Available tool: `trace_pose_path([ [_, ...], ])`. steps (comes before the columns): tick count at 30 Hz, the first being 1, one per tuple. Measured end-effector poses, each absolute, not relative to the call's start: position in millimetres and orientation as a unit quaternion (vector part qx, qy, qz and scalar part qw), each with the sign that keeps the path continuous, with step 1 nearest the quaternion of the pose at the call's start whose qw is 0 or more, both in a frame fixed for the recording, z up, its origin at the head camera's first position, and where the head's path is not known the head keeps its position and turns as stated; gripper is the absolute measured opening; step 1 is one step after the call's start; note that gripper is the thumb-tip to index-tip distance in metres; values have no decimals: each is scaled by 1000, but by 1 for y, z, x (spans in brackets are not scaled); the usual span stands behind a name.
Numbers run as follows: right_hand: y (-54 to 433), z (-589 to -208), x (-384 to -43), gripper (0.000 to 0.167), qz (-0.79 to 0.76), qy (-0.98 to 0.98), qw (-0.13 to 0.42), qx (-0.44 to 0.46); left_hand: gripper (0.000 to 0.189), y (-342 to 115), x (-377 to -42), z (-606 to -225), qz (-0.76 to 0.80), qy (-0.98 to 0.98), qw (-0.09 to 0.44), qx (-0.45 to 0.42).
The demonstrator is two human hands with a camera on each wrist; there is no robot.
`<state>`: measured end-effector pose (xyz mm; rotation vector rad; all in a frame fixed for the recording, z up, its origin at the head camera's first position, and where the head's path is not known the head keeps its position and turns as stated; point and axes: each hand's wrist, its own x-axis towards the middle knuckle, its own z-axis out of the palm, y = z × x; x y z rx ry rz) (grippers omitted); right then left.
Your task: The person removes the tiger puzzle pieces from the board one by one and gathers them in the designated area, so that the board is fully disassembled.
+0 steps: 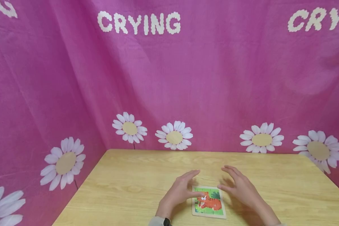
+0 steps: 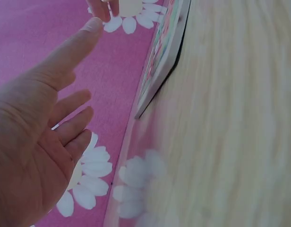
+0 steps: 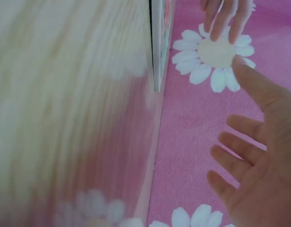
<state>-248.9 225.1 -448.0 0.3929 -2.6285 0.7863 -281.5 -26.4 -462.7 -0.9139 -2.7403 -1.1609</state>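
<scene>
A square tiger jigsaw puzzle (image 1: 210,204) with a pale frame lies flat on the table, an orange tiger on green in its picture. On its left side is my left hand (image 1: 178,192), fingers extended, the thumb reaching over the picture's upper left part. My right hand (image 1: 243,190) hovers by the upper right corner, its fingers spread and holding nothing. In the left wrist view the puzzle's edge (image 2: 166,56) shows apart from the palm. The right wrist view catches the puzzle (image 3: 158,47) edge-on, beyond the right thumb. Neither hand grips anything.
The wooden table (image 1: 124,188) spreads out around the puzzle. Behind and to the left hangs a pink curtain (image 1: 203,78) printed with white daisies and lettering, meeting the table's far edge. A dark band (image 1: 167,222) circles the left wrist.
</scene>
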Motion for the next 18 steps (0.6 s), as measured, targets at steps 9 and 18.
trace_pose_path([
  [9,223,-455,-248,57,297,-927,153,169,72,-17,-279,-467,-348,-885,-9,-311],
  [18,219,-461,-250,53,296,-921,142,211,69,-12,-276,-473,-328,-889,-17,-319],
])
